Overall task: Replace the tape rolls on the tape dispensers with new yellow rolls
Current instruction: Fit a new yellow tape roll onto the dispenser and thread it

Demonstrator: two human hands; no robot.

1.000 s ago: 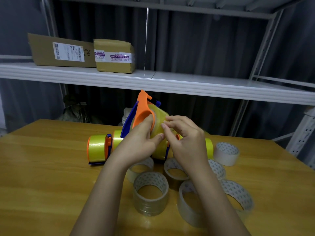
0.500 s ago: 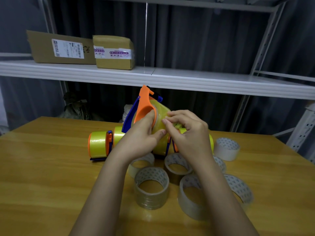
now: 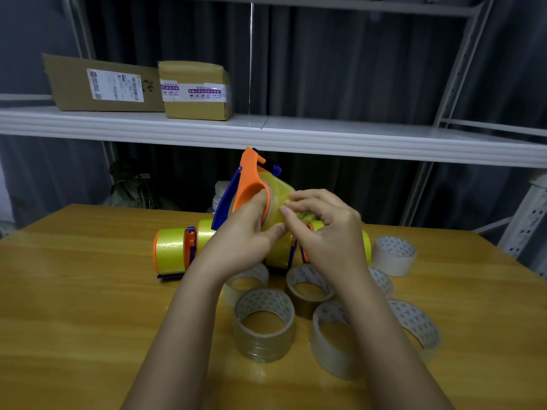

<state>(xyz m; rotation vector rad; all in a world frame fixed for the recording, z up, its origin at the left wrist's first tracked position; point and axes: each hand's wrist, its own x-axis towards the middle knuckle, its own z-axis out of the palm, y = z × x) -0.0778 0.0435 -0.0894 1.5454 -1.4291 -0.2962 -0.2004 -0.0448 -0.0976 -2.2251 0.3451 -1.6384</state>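
An orange and blue tape dispenser (image 3: 247, 179) with a yellow roll (image 3: 279, 187) on it is held up above the wooden table (image 3: 74, 291). My left hand (image 3: 242, 235) grips it from the left, thumb on the orange rim. My right hand (image 3: 328, 232) has its fingers curled on the yellow roll's face, pinching at the tape. Behind my hands, a second dispenser (image 3: 174, 251) loaded with yellow tape lies on the table at the left. More yellow tape (image 3: 367, 247) shows at the right, mostly hidden by my right hand.
Several clear and brownish tape rolls stand on the table under my forearms, among them one (image 3: 263, 327) at the front and a white one (image 3: 393, 254) at the far right. A white shelf (image 3: 325, 134) above the table's far edge carries two cardboard boxes (image 3: 195, 90).
Both hands have lifted the dispenser a little higher. The right fingers have shifted slightly on the yellow roll's face. Nothing on the table has moved.
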